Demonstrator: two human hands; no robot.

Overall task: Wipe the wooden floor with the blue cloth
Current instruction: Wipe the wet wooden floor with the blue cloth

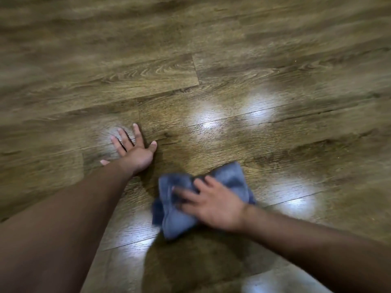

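A crumpled blue cloth (230, 178) lies on the wooden floor (211, 60) just below the middle of the view. My right hand (211, 205) lies on top of the cloth with its fingers spread across it, pressing it to the boards; the hand and cloth are blurred. My left hand (134, 151) rests flat on the floor to the left of the cloth, fingers spread and straight, holding nothing. A gap of bare floor separates the left hand from the cloth.
Brown wood-grain planks fill the whole view. Bright light reflections shine on the boards around the cloth and near the bottom edge. A dark shadow falls on the floor below the cloth.
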